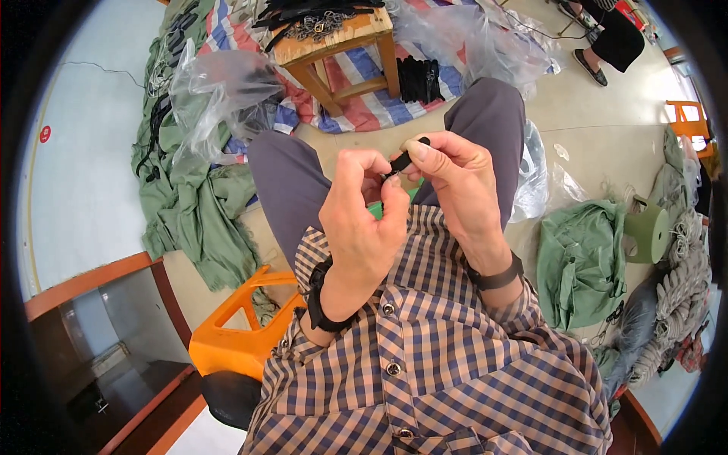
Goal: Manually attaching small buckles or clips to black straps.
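Observation:
Above my lap, both hands meet at a short black strap point(401, 161). My right hand point(472, 187) pinches its upper part between thumb and forefinger. At the strap's lower end, the thumb and curled forefinger of my left hand point(362, 221) close on it. A small shiny bit shows by the left fingertips, too small to name. Between my knees, partly behind the hands, is something green point(377, 210). In front of me, a worn wooden stool point(334, 50) carries a pile of black straps point(299, 10) and metal hooks or rings point(318, 27).
Striped plastic sheeting point(364, 114) lies under the wooden stool, with a black strap bundle point(419, 80) beside it. Green cloth point(193, 205) spreads at left, near an orange plastic stool point(227, 341). Right are a green bundle point(580, 262), coiled rope point(677, 284) and another person's leg point(616, 42).

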Demonstrator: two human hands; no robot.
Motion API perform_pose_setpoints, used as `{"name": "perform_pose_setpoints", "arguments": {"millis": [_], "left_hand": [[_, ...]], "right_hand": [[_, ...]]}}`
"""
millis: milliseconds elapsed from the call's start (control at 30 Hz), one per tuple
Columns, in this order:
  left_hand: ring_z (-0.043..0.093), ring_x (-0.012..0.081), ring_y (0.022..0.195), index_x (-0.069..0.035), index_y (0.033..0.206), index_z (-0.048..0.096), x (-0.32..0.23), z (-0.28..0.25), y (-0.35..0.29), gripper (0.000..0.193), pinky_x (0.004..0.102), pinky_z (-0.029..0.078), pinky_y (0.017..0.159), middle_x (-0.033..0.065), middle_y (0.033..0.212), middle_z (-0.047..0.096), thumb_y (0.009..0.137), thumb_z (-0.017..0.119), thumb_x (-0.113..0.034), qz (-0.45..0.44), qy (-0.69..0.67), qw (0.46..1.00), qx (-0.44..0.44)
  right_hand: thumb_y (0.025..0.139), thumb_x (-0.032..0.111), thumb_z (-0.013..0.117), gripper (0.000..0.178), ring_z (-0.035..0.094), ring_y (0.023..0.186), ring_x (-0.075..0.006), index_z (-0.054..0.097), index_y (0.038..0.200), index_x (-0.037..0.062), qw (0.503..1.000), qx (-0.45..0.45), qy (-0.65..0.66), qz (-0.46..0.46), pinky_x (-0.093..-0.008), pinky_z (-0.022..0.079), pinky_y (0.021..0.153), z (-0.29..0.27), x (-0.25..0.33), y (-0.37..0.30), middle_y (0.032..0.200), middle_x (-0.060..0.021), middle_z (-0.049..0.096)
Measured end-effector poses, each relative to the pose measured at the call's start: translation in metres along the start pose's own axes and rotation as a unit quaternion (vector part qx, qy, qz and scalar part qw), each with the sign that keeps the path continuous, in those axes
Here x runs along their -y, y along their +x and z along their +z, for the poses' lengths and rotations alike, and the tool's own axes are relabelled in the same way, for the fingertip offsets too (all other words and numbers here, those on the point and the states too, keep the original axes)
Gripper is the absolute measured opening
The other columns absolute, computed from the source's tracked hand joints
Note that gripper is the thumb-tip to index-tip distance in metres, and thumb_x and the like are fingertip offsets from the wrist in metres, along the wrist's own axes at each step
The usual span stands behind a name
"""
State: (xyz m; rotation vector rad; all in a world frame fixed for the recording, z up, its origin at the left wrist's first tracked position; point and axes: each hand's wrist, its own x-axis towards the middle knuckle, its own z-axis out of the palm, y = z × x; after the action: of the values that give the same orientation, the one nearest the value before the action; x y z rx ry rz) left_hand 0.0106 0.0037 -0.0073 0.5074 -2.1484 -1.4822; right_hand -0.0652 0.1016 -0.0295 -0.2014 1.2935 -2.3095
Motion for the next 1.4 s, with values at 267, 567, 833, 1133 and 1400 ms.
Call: {"name": "perform_pose_setpoints", "arguments": {"millis": [267, 567, 833, 1133, 1400], "left_hand": [[0.056, 0.0069, 0.06, -0.001, 0.092, 0.047, -0.003, 0.006, -0.001, 0.019, 0.0212, 0.046, 0.056, 0.0049, 0.077, 0.056, 0.076, 0.057, 0.005, 0.016, -0.105, 0.994, -0.016], [0.054, 0.0063, 0.059, -0.001, 0.089, 0.046, -0.003, 0.005, -0.001, 0.017, 0.0201, 0.044, 0.053, 0.0026, 0.071, 0.052, 0.077, 0.055, 0.005, 0.015, -0.08, 0.996, -0.039], [0.055, 0.0084, 0.057, -0.002, 0.086, 0.048, -0.001, 0.007, 0.001, 0.016, 0.0219, 0.045, 0.053, 0.0036, 0.07, 0.053, 0.075, 0.056, 0.006, 0.033, -0.066, 0.996, -0.056], [0.048, 0.0055, 0.058, -0.001, 0.086, 0.051, 0.003, 0.004, 0.005, 0.011, 0.0188, 0.039, 0.053, 0.0013, 0.074, 0.05, 0.077, 0.056, 0.005, 0.153, 0.065, 0.985, -0.046], [0.046, 0.006, 0.055, -0.002, 0.085, 0.053, 0.0, 0.003, 0.005, 0.013, 0.0196, 0.039, 0.052, 0.0013, 0.069, 0.05, 0.075, 0.058, 0.005, 0.127, 0.11, 0.984, -0.053]], "right_hand": [[0.081, 0.009, 0.067, 0.015, 0.058, 0.065, -0.0107, 0.065, 0.09, -0.0024, 0.996, 0.007, 0.083, 0.018, -0.0235, 0.048, 0.058, -0.001, 0.004, -0.003, 0.073, -0.005, 0.063], [0.082, 0.009, 0.066, 0.015, 0.06, 0.069, -0.0093, 0.065, 0.091, -0.0029, 0.997, 0.002, -0.051, -0.06, -0.022, 0.049, 0.062, 0.004, 0.01, -0.01, 0.077, -0.0052, 0.064], [0.081, 0.009, 0.066, 0.015, 0.061, 0.072, -0.0094, 0.066, 0.091, -0.0019, 0.997, 0.008, -0.054, -0.057, -0.0213, 0.049, 0.065, 0.004, 0.009, -0.008, 0.081, -0.0043, 0.065], [0.081, 0.008, 0.067, 0.015, 0.06, 0.073, -0.0094, 0.066, 0.091, -0.0024, 0.994, 0.006, -0.083, -0.064, -0.021, 0.049, 0.066, 0.003, 0.009, -0.007, 0.082, -0.0043, 0.065], [0.08, 0.006, 0.067, 0.013, 0.058, 0.072, -0.0065, 0.066, 0.09, -0.0028, 0.991, 0.012, -0.112, -0.071, -0.0192, 0.048, 0.065, 0.002, 0.007, -0.006, 0.081, -0.0031, 0.064]]}}
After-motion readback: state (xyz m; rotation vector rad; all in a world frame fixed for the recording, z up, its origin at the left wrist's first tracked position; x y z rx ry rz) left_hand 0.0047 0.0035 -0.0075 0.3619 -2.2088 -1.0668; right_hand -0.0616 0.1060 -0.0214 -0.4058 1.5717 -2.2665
